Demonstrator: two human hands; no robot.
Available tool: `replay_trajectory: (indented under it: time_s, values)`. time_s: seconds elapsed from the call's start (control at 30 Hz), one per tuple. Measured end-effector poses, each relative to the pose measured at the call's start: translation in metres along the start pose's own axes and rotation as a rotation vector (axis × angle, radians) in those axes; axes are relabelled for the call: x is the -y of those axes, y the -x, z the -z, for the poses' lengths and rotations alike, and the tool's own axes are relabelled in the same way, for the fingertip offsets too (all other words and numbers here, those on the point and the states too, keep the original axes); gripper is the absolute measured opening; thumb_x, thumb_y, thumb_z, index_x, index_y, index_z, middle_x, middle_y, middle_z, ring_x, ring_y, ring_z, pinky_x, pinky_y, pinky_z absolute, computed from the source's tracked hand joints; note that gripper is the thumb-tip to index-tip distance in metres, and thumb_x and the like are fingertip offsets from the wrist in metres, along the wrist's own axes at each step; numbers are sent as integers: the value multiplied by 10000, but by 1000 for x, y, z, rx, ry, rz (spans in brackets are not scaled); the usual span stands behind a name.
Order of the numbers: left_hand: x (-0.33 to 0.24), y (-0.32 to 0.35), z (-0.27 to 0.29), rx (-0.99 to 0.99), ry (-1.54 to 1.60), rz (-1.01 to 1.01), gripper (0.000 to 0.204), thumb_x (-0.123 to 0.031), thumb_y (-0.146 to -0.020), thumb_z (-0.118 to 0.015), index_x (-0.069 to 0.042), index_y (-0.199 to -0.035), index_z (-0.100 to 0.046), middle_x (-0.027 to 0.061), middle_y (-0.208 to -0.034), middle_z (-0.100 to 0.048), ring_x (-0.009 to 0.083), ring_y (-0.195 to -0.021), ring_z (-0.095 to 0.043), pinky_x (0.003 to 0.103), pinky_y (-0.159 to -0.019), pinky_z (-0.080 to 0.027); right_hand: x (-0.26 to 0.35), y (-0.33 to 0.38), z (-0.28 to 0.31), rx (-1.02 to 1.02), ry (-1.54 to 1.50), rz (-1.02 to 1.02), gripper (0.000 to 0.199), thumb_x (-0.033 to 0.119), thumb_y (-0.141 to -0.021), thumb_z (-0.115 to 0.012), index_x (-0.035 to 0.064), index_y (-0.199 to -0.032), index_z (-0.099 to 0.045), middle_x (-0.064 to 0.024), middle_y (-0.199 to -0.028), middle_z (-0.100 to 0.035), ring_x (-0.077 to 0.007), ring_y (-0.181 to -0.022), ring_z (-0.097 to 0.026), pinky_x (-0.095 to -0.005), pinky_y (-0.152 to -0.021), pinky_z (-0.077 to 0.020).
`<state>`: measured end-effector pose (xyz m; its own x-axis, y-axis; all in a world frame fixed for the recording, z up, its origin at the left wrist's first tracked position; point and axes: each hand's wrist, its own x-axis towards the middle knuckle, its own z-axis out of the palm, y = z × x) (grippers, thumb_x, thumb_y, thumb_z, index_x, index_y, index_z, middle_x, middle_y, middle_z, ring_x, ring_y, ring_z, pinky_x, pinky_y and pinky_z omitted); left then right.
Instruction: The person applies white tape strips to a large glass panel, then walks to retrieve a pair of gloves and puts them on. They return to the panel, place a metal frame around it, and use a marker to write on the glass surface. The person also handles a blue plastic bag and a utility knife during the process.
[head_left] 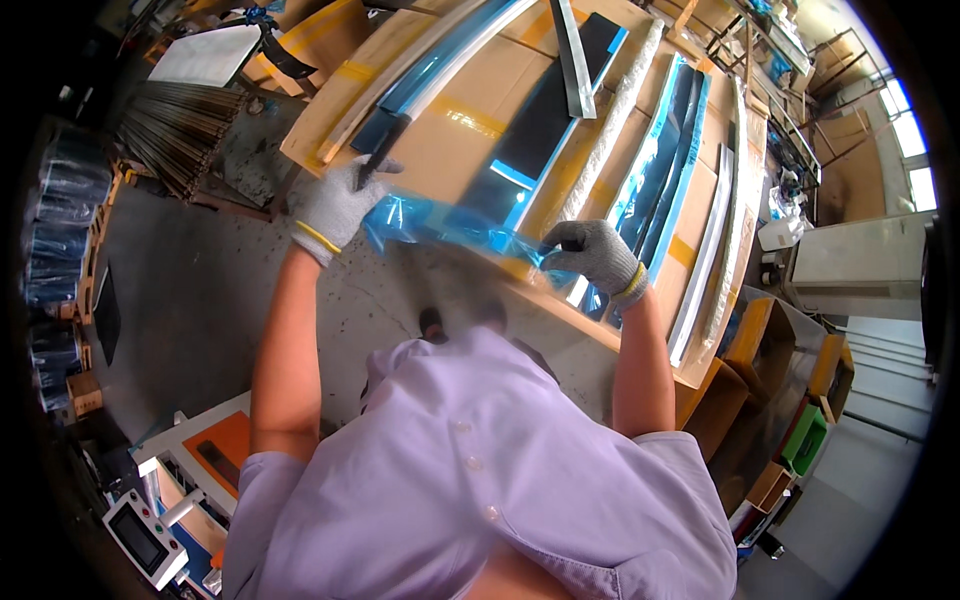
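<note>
My left hand (335, 205), in a grey knit glove, grips the end of a long dark strip (385, 145) that runs away across a cardboard-covered table (450, 150). My right hand (590, 255), also gloved, pinches the crumpled blue plastic film (440, 228) that stretches between both hands above the table's near edge. The film hangs loose and wrinkled, partly peeled away from the strip.
More long strips with blue film (660, 160) and a white foam-wrapped bar (610, 130) lie on the table. A bundle of thin metal rods (180, 130) sits at the left. Cardboard boxes (770, 340) and a green crate (805, 440) stand at the right. A small control box (145, 540) is at the lower left.
</note>
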<state>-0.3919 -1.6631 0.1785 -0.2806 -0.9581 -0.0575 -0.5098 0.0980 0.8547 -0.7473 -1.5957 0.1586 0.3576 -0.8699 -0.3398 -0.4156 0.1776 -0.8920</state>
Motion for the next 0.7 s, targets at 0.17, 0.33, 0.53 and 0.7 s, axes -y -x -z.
replay_trajectory:
  time_s: [0.17, 0.33, 0.53, 0.7]
  values:
    - [4, -1, 14, -20, 35, 20, 219, -201, -892, -668, -54, -1051, -700, 25, -892, -706, 112, -798, -626, 262, -735, -493, -20, -13, 8, -145, 5, 344, 193, 144, -816, -738, 16, -957, -702, -68, -998, -674, -164, -895, -610, -288, -829, -491]
    - [33, -9, 24, -51, -84, 84, 233, -259, -885, -679, -63, -1007, -708, 24, -854, -702, 134, -765, -626, 275, -721, -491, -9, -10, 6, -129, -684, 286, 281, 201, -902, -643, -32, -1059, -664, -78, -959, -674, -177, -921, -624, -309, -877, -479]
    - [24, -26, 11, -295, -100, 60, 216, -200, -904, -657, -77, -1073, -713, 33, -843, -703, 147, -699, -617, 275, -671, -493, 0, -24, 0, -239, -896, 377, 245, 226, -959, -582, -9, -912, -632, -91, -859, -666, -131, -799, -621, -251, -746, -485]
    - [-8, -22, -15, -201, 243, -9, 270, -79, -921, -605, -56, -1181, -671, 26, -1152, -696, 31, -686, -560, 189, -572, -452, 14, -22, 0, -260, -742, 298, 225, 212, -943, -598, -5, -919, -647, -30, -731, -630, -72, -625, -564, -201, -571, -439]
